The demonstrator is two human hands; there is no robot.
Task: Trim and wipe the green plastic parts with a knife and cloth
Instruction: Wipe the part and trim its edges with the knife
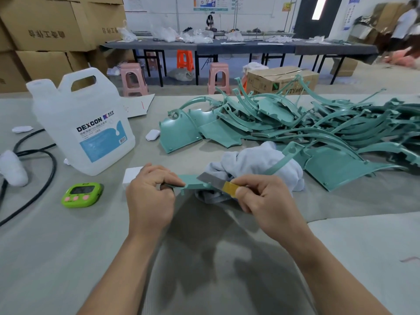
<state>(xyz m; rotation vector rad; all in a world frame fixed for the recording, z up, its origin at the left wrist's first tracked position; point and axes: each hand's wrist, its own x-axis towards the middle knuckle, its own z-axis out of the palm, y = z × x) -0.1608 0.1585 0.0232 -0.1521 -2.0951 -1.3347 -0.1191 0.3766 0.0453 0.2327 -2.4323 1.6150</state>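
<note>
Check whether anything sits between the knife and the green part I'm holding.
Nothing visible does. The right hand holds the knife, its blade resting on the green part pinched by the left hand. The white cloth lies behind them, not between.

Both arms are bare and come in from the bottom edge, angling inward so that the hands meet near the middle. The left forearm (118,273) rises from the lower left, the right forearm (329,276) from the lower right. The left hand (148,196) shows its back to the camera, wrist straight, fingers curled under, with thumb and forefinger pinching one end of a green part (193,182). The right hand (266,201) sits just beside it, knuckles up, fingers wrapped round the yellow grip of a knife (213,180), its blade pointing across at the left hand.
</note>
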